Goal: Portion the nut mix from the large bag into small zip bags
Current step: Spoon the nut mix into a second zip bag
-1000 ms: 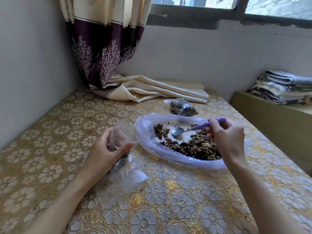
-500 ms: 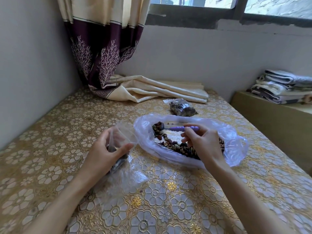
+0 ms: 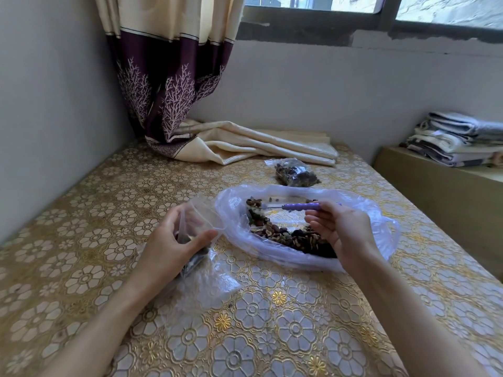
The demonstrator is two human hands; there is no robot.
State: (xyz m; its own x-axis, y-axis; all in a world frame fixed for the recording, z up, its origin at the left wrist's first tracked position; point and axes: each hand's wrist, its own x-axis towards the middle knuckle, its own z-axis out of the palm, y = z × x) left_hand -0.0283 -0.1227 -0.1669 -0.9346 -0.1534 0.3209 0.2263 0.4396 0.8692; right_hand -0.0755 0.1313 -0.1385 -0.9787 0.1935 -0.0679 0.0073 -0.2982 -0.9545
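While gripping a small zip bag (image 3: 194,221) with left hand (image 3: 174,243) fingers curled round it. Right hand (image 3: 343,229) fingers pinching purple-handled spoon (image 3: 294,206) over nut mix (image 3: 288,236) in large bag (image 3: 362,213).

Left hand (image 3: 174,240) covers lower part of small zip bag (image 3: 200,213); contents there only dark glimpse between fingers. Right hand (image 3: 343,229) hides rear of spoon handle (image 3: 300,206) and near-right part of nut mix (image 3: 283,235). Spoon bowl lost among nuts beyond right fingers. Both forearms cut off by bottom edge. Stacked cloths (image 3: 460,138) far right of right hand, cropped by edge.
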